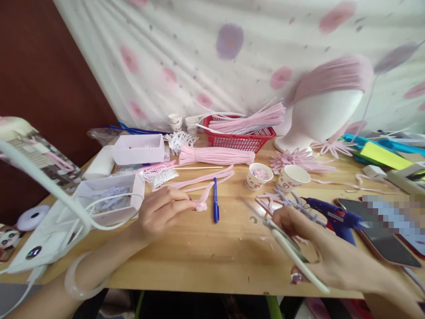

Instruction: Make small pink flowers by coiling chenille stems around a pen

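Stem [201, 205] is pinched in curled left hand [158, 215], tool [295, 255] gripped in half-closed right hand [330, 254], pen [215, 206] laid between them

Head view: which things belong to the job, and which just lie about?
Likely in use:
pink fuzzy piece, in the left hand
pale-handled tool, in the right hand
pink stem bundle

Probably lying about:
dark phone
white power bank

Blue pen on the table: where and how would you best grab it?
The blue pen is probably best pinched around its middle from above, across its width, since it is slim and lies flat, its long sides facing left and right.
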`<state>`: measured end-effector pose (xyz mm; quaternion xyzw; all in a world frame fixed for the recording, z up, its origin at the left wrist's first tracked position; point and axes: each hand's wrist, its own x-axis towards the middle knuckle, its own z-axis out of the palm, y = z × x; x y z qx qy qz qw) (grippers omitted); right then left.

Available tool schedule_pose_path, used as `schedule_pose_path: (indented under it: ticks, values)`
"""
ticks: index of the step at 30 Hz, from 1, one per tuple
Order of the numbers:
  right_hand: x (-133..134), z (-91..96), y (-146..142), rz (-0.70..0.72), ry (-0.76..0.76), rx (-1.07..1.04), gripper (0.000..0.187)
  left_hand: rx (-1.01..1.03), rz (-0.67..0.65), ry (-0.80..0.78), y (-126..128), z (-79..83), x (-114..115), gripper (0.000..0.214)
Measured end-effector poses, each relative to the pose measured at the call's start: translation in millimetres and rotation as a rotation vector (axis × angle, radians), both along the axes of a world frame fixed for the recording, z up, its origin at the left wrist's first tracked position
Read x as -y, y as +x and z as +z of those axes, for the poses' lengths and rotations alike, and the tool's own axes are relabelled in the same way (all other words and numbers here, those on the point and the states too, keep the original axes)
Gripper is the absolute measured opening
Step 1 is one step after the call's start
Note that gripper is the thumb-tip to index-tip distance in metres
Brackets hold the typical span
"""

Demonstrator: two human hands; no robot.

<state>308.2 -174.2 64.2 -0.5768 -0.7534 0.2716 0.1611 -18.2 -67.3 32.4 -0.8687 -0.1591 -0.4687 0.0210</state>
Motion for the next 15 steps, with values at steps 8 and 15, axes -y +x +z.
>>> schedule_pose_path:
  ticks: [8,15]
  values:
    - [-30,-4.7,-55,0.101,-0.181,0.021,0.061,-0.049,-0.013,-0.058,18,-1.3,0,0.013]
    - [-39,-11.2,-70,0.157,-0.156,-0.077,0.062,-0.164,0.009,0.127,23,7.3,0,0.007]
